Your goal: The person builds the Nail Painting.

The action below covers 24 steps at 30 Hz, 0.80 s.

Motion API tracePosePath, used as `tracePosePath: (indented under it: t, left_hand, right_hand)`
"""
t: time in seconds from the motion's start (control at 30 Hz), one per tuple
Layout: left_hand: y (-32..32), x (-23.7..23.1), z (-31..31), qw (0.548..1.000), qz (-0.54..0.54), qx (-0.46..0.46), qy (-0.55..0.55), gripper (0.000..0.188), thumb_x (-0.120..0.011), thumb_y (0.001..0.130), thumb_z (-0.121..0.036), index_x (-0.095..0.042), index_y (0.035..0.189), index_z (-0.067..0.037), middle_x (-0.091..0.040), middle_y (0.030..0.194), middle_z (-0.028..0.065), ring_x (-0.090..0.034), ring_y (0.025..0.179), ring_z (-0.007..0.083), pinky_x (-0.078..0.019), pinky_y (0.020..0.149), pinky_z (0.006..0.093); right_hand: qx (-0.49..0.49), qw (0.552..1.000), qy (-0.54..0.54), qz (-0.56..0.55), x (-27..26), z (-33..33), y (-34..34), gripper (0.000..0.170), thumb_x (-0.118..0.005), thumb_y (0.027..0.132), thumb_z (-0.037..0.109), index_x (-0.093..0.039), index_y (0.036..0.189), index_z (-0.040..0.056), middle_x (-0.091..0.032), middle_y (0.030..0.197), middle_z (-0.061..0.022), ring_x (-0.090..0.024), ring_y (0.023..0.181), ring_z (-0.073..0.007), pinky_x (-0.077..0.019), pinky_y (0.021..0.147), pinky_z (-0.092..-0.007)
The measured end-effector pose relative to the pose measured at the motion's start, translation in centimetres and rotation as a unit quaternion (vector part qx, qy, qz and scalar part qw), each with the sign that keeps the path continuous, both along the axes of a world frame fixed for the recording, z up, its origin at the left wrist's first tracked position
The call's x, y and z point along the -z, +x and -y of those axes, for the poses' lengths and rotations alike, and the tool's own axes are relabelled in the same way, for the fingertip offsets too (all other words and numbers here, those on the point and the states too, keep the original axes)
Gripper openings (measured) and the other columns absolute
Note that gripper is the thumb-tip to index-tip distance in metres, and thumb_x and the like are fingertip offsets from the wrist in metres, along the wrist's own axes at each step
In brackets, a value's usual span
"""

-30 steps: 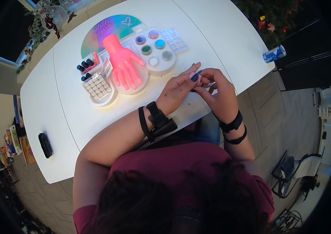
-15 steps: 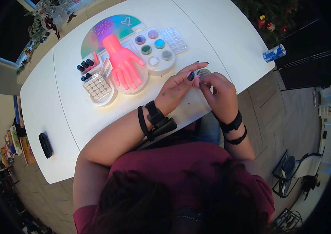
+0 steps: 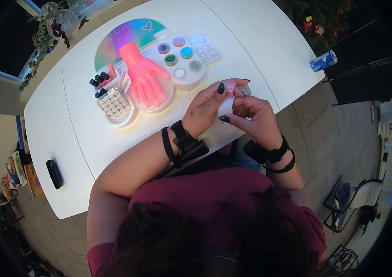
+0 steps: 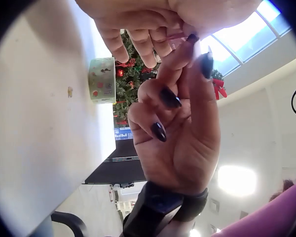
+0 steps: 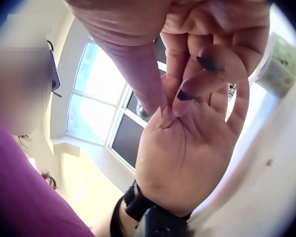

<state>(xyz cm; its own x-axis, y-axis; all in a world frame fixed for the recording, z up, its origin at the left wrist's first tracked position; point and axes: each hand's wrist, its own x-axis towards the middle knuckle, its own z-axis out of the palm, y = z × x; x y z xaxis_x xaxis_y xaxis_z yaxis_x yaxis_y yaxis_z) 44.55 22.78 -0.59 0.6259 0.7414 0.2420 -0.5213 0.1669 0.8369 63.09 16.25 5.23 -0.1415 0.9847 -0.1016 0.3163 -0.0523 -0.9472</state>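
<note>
In the head view, my left hand (image 3: 204,110) has its thumb raised against a small pink patterned piece (image 3: 229,88), held between thumb and fingers. My right hand (image 3: 259,117) faces it from the right, pinching a small white strip (image 3: 226,106) that reaches up toward the pink piece. Both hands have dark nails. In the left wrist view, the right fingertips meet the left hand and mostly hide both pieces. A pale green roll (image 4: 102,80) with small printed figures stands on the white table (image 4: 54,128) just behind the hands.
Left of the hands stand a pink model hand (image 3: 144,74), dark-capped bottles (image 3: 99,81), a pack of white pieces (image 3: 115,104) and a tray with several small pots (image 3: 180,60). A blue can (image 3: 324,61) is near the right edge, a black case (image 3: 54,174) at the far left.
My right hand has turned and its thumb has come down, so the white strip now shows. The left thumb has risen beside the pink piece. The head view has shifted slightly.
</note>
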Motion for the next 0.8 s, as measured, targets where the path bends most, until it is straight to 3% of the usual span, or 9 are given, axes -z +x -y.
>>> tracePosePath:
  t: [0.17,0.27,0.33,0.37,0.43,0.47,0.57,0.63,0.8]
  left_hand:
    - [-0.1,-0.4,0.4,0.996,-0.018,-0.064,0.059,0.05,-0.042,0.118,-0.04,-0.064,0.137,0.001,-0.064,0.147,0.0109,-0.061,0.125,0.018,-0.0459,0.113,0.0354]
    - [-0.2,-0.5,0.8,0.989,-0.113,-0.07,-0.062,0.044,-0.04,0.119,-0.03,-0.063,0.14,0.0,-0.066,0.142,0.009,-0.061,0.125,0.0176,-0.0468,0.113,0.0349]
    - [0.1,0.0,1.0,0.995,-0.087,-0.057,0.004,0.038,-0.042,0.118,-0.023,-0.064,0.139,0.001,-0.064,0.143,0.0096,-0.062,0.126,0.0195,-0.0459,0.115,0.0358]
    - [0.0,0.0,0.7,0.995,-0.087,-0.057,0.004,0.038,-0.042,0.118,-0.023,-0.064,0.139,0.001,-0.064,0.143,0.0096,-0.062,0.126,0.0195,-0.0459,0.115,0.0358]
    - [-0.1,-0.3,0.0,0.991,-0.069,-0.038,0.108,0.046,-0.045,0.116,-0.035,-0.068,0.135,0.0,-0.053,0.159,0.0164,-0.051,0.145,0.0256,-0.0391,0.121,0.0407]
    - [-0.1,-0.5,0.1,0.991,-0.068,-0.039,0.108,0.046,-0.045,0.116,-0.035,-0.068,0.135,0.0,-0.053,0.159,0.0164,-0.051,0.145,0.0256,-0.0391,0.121,0.0407]
    - [0.0,-1.1,0.4,0.997,-0.033,-0.042,0.061,0.042,-0.046,0.115,-0.03,-0.071,0.129,0.001,-0.043,0.167,0.0168,-0.047,0.149,0.028,-0.0339,0.125,0.0433]
    - [-0.3,-1.2,0.2,0.996,-0.048,-0.025,0.077,0.041,-0.047,0.112,-0.027,-0.07,0.133,-0.001,-0.036,0.172,0.0166,-0.043,0.152,0.0299,-0.0292,0.128,0.0447]
    - [-0.1,-0.3,0.1,0.996,-0.037,-0.036,0.073,0.041,-0.048,0.112,-0.026,-0.07,0.137,-0.003,-0.036,0.173,0.0163,-0.042,0.154,0.0316,-0.0294,0.128,0.0461]
  right_hand:
    - [-0.014,0.986,-0.023,-0.165,-1.5,-0.4,-0.8,0.043,-0.076,0.091,-0.008,-0.071,0.133,0.0009,-0.073,0.095,0.0006,-0.062,0.078,-0.0031,-0.0514,0.074,-0.02]
    - [0.039,0.976,0.019,-0.212,-1.5,-0.3,-0.9,0.049,-0.079,0.091,-0.004,-0.071,0.138,0.0048,-0.071,0.1,0.0018,-0.062,0.079,-0.0019,-0.0492,0.07,-0.0193]
    - [0.036,0.999,0.029,-0.003,-1.8,-0.2,0.0,0.048,-0.079,0.091,-0.003,-0.073,0.138,0.0083,-0.072,0.112,-0.002,-0.063,0.083,-0.0041,-0.0521,0.072,-0.0202]
    - [0.036,0.999,0.029,-0.003,-1.9,-0.2,0.0,0.048,-0.079,0.091,-0.003,-0.073,0.138,0.0083,-0.072,0.112,-0.002,-0.063,0.083,-0.0041,-0.0521,0.072,-0.0202]
    - [0.047,0.956,0.186,0.222,-2.2,-0.2,-0.1,0.043,-0.078,0.092,-0.002,-0.075,0.134,0.0095,-0.071,0.117,-0.005,-0.062,0.08,-0.0063,-0.0531,0.069,-0.0208]
    - [0.046,0.956,0.186,0.222,-2.2,-0.3,-0.3,0.043,-0.078,0.092,-0.002,-0.075,0.134,0.0095,-0.071,0.117,-0.005,-0.062,0.08,-0.0063,-0.0531,0.069,-0.0208]
    - [0.084,0.963,0.213,0.141,-2.2,-0.3,-1.1,0.037,-0.078,0.093,-0.002,-0.076,0.129,0.0078,-0.071,0.117,-0.0085,-0.067,0.086,-0.0084,-0.0553,0.066,-0.0213]
    - [0.087,0.985,0.14,0.045,-2.2,-0.2,-1.3,0.035,-0.076,0.094,-0.003,-0.074,0.128,0.004,-0.072,0.117,-0.0085,-0.071,0.092,-0.0099,-0.0596,0.066,-0.0223]
    - [0.106,0.986,0.126,-0.008,-1.4,-0.1,-0.8,0.032,-0.073,0.098,-0.002,-0.071,0.13,-0.0017,-0.074,0.111,-0.008,-0.073,0.09,-0.0107,-0.0626,0.067,-0.0238]
